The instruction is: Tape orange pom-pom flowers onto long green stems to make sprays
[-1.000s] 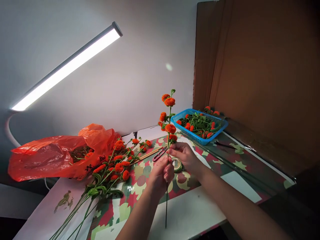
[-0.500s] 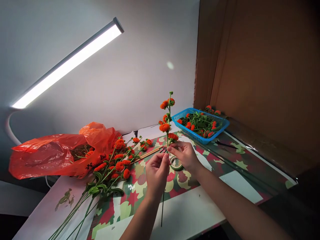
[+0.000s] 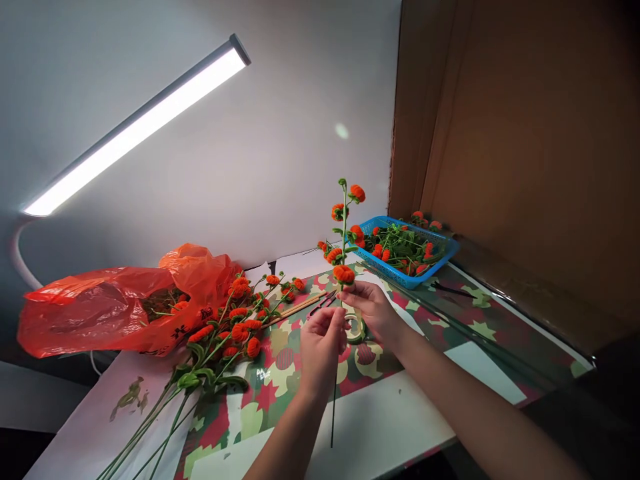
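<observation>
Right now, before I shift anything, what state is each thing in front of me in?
Lamp: lit.
Flower stalk: held roughly upright in both hands.
Left hand: pinching the stalk.
Right hand: pinching it just below the lowest bloom.
Red-orange plastic bag: crumpled.
Bunch of orange flowers: lying down beside the bag.
Blue basket: well filled.
Tape roll: partly hidden behind the hands.

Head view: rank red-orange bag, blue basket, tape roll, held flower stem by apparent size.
1. Red-orange bag
2. Blue basket and held flower stem: order unsure; stem taller but thinner, perhaps nearer
3. Tape roll
</observation>
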`<state>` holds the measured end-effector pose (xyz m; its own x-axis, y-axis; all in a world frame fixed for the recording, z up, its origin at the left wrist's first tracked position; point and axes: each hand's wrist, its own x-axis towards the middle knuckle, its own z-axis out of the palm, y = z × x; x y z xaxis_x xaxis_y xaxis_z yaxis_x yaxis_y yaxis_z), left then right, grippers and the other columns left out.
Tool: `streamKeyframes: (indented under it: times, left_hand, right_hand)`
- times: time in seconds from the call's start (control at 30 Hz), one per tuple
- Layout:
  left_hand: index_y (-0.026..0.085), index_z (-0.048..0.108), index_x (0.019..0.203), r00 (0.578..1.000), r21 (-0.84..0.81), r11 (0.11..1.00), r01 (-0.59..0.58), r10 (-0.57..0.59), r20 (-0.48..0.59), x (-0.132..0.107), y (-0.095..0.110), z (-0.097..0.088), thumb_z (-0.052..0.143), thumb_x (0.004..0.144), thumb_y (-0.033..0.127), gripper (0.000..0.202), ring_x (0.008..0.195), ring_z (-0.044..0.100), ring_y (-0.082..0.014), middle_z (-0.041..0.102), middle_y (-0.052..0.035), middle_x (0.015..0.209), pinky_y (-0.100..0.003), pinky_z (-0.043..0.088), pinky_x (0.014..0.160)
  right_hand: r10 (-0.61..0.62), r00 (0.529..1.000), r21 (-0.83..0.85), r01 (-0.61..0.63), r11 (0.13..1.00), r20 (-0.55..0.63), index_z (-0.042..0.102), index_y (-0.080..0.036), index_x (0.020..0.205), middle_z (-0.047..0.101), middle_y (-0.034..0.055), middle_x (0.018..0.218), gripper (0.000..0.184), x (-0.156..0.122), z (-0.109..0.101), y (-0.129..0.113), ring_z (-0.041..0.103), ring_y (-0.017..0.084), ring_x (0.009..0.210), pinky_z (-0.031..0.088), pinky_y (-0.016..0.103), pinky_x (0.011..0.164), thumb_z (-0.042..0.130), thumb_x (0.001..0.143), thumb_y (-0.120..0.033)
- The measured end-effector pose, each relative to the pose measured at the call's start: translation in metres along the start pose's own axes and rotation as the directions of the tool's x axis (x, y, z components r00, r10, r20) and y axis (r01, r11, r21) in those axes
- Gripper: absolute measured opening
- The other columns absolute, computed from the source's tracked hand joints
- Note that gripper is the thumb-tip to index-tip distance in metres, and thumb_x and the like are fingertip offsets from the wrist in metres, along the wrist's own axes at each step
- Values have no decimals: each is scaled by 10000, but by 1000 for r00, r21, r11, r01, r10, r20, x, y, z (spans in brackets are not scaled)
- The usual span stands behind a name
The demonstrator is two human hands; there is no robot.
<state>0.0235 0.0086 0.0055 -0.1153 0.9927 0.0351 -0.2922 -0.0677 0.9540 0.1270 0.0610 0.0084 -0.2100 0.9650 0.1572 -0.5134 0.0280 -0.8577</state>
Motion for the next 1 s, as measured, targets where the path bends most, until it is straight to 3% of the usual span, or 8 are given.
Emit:
streamKeyframes:
  times: [0.07,0.13,0.37,0.53,0.7,0.8,1.0]
  left_hand:
    - [163,662,757,979,246,954,-169,191,-71,-3,2,-1,692,709,337,183,427,490,-78,601,6,577,-182,382,411]
    - [181,686,761,947,378,886,-269,315,-65,-4,4,-2,696,703,302,134,485,554,-126,625,-8,580,-219,425,472]
    - [220,693,657,869,483,775,-407,491,-55,-1,-2,-9,694,688,202,36,484,448,-123,564,6,537,-223,373,519]
    - [225,700,657,883,399,821,-408,466,-58,-1,-7,-10,706,664,176,49,500,432,-128,567,1,564,-225,374,535]
    - [212,702,683,881,424,809,-407,470,-51,-3,-7,-9,703,677,185,28,494,469,-120,573,1,558,-219,392,526]
    - [196,687,695,904,418,833,-363,424,-60,-4,-2,-8,687,707,230,36,477,498,-116,585,-1,551,-216,400,487]
    - [146,630,682,984,3,987,-161,160,-79,4,11,-8,716,678,337,210,400,469,-69,563,23,516,-173,376,391]
  right_hand:
    - [-24,999,-49,22,999,-27,598,-167,640,550,-28,634,211,0,1,0,471,106,628,376,261,651,746,615,-315]
    - [-54,997,-110,48,993,-55,593,-168,654,545,-25,632,213,-1,3,1,464,110,621,371,261,635,723,645,-336]
    - [-152,979,-268,111,957,-138,624,-159,676,583,13,675,197,-5,10,4,491,143,666,395,283,671,693,672,-343]
    - [-144,972,-216,103,971,-184,614,-158,635,588,3,645,196,-6,12,3,495,141,641,400,283,664,694,663,-336]
    - [-146,966,-166,112,980,-211,614,-159,627,574,-11,627,201,-6,12,7,488,130,635,386,273,657,696,666,-338]
    - [-121,977,-178,90,980,-175,643,-160,647,585,-5,646,203,-4,8,9,492,129,649,388,271,663,703,664,-354]
    - [-46,999,-175,50,983,27,687,-173,687,556,-18,580,244,-2,5,4,456,108,583,371,255,591,680,699,-416]
